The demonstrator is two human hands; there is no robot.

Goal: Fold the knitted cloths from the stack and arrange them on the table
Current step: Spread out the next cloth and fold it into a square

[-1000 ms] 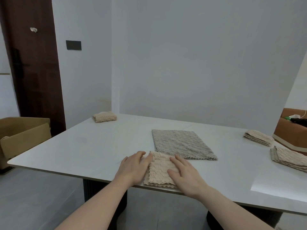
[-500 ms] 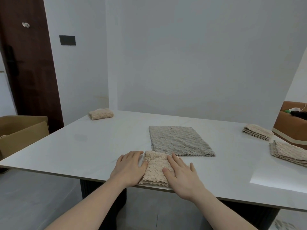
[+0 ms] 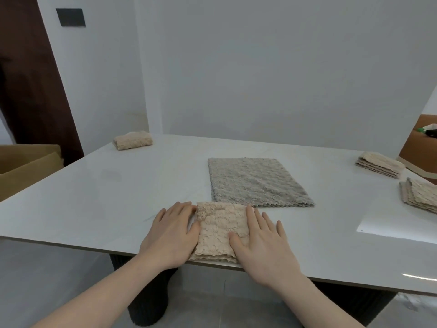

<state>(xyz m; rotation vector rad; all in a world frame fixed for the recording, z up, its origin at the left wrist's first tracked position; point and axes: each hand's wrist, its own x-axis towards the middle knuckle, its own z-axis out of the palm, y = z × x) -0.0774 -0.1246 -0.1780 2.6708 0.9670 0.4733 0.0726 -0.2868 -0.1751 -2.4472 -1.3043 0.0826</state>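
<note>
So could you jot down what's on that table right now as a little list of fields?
In hand: beige folded cloth at the near edge, left hand and right hand pressing flat on it
Centre: grey cloth, lying flat
Far left corner: small folded beige cloth
Right side: two beige stacks
Surface: white table

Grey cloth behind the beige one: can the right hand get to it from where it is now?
Probably yes. The right hand lies flat on the beige cloth, and the grey cloth lies just beyond its fingertips with nothing between.
</note>
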